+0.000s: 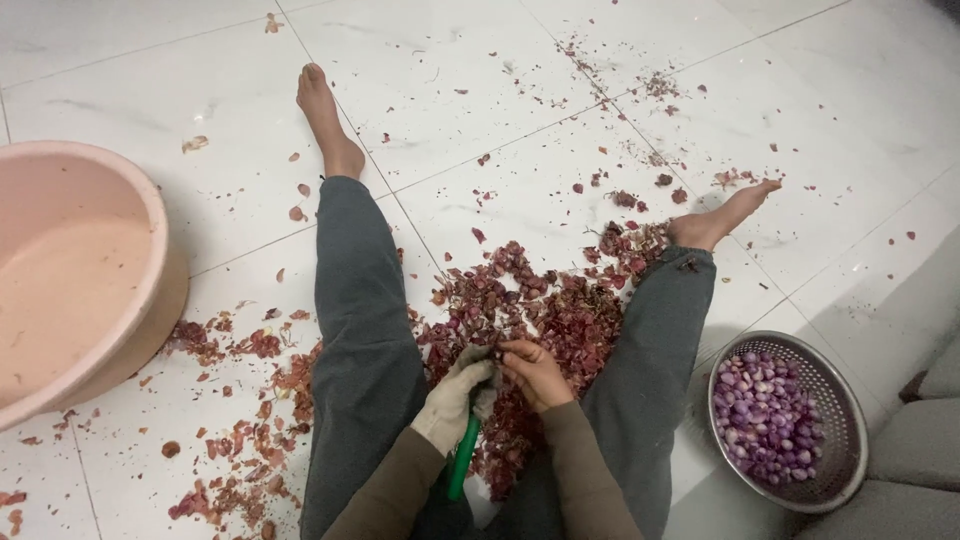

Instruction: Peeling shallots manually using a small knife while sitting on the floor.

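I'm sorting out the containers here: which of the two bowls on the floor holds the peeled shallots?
The perforated metal colander by the person's right leg; it holds purple peeled shallots. The larger pink plastic basin on the left shows no shallots.

A person sits with legs spread in a wide V, seen from above; grey trouser legs run from the lower centre toward the upper left and the right of the frame, both feet bare; two brown-sleeved forearms rise from the bottom edge and meet at lower centre; the left hand [455,395], in a pale work glove, is curled closed; the bare right hand [535,372] touches it, fingers bent and pinched together.
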